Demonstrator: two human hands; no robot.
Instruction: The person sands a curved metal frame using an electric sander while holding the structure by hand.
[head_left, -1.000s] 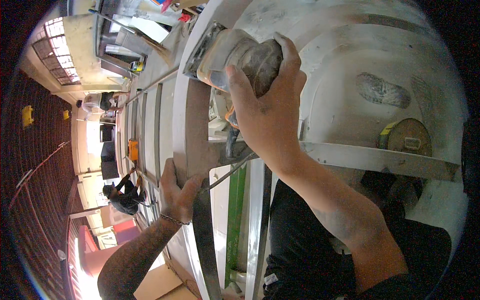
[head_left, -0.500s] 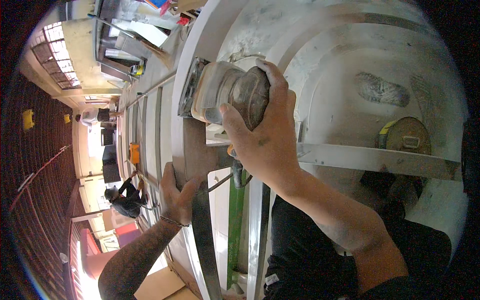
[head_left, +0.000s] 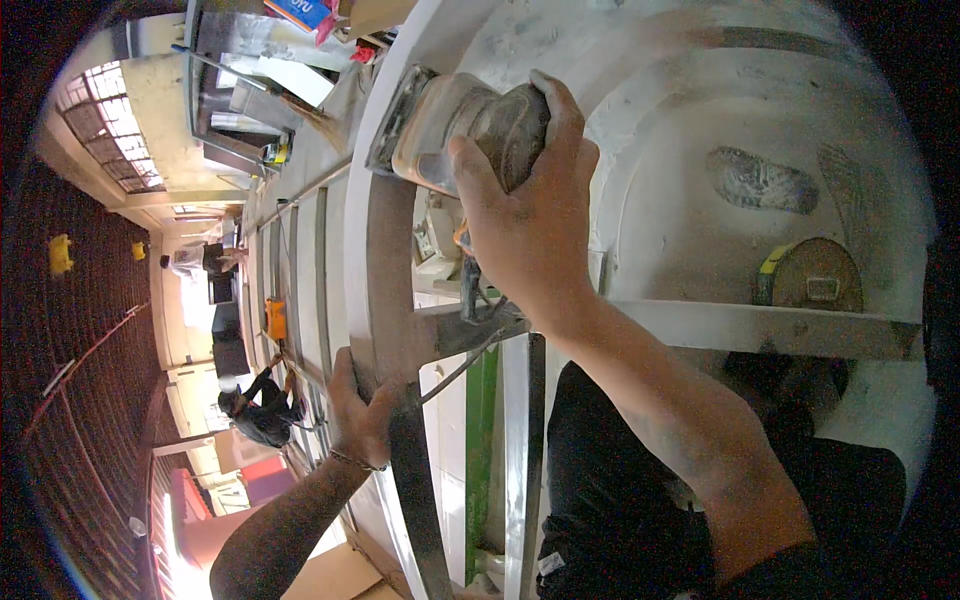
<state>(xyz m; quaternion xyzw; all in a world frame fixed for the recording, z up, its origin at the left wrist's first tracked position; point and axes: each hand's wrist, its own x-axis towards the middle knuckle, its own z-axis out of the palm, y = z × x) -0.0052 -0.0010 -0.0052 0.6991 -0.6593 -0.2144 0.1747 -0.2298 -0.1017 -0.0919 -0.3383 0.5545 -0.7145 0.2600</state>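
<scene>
Grey metal frame bar (head_left: 405, 440) is gripped by the left hand (head_left: 362, 410) at near left — unmoved. Further right, the dusty sander (head_left: 455, 125), clasped by the right hand (head_left: 525, 215), has been slid rightward along the white curved panel (head_left: 700, 120) — sanding advances.

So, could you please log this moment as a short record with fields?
Right hand: grips a sander, its pad against the rim of a white shell
Left hand: clasps a grey bar below
Nearby: round yellow-edged disc on the shell, green strip beside the bar
Background: a person crouching far off
</scene>
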